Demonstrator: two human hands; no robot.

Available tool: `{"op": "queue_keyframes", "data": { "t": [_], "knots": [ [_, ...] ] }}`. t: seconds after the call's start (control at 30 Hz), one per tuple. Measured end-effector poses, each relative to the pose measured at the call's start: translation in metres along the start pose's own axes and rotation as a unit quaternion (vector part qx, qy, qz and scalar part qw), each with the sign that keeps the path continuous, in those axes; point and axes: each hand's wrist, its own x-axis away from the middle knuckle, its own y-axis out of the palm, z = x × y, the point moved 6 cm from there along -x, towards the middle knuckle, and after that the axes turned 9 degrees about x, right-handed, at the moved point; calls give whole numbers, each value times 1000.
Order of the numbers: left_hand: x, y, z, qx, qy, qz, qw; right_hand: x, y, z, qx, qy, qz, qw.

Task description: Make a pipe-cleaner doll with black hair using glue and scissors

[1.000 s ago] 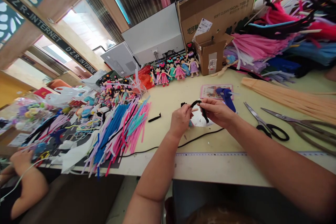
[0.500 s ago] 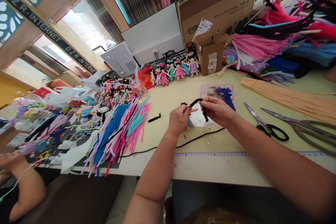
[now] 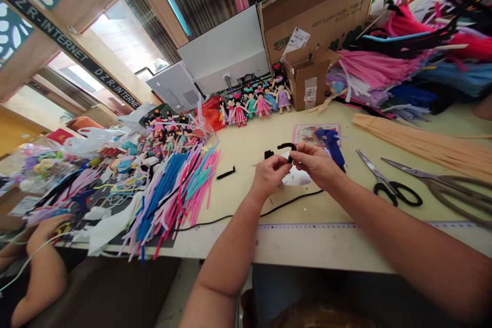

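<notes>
One black strip [image 3: 285, 145] arches out from both pinching hands [image 3: 268, 175] [image 3: 317, 164].

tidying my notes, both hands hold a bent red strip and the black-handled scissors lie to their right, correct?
Not quite: the strip is black, not red, as the head view shows. The rest stands: the left hand and the right hand hold it bent, and the black-handled scissors lie to their right.

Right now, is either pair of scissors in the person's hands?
No, both scissors lie on the table while the hands pinch a black strip.
</notes>
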Motion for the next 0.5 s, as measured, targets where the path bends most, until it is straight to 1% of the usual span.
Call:
{"op": "queue_keyframes", "data": {
  "t": [0.1, 0.2, 0.3, 0.5],
  "knots": [
    [-2, 1, -2, 40, -17, -2, 999, 0, 2, 1, -15, 24, -24, 999],
    [-2, 0, 3, 40, 0, -10, 999, 0, 2, 2, -41, 44, -35, 998],
    [-2, 0, 6, 27, 10, -15, 999, -1, 1, 2, -62, 54, -36, 996],
    [-1, -1, 6, 21, -4, -3, 1000, -1, -3, 0, -102, 47, -16, 994]
  ]
}}
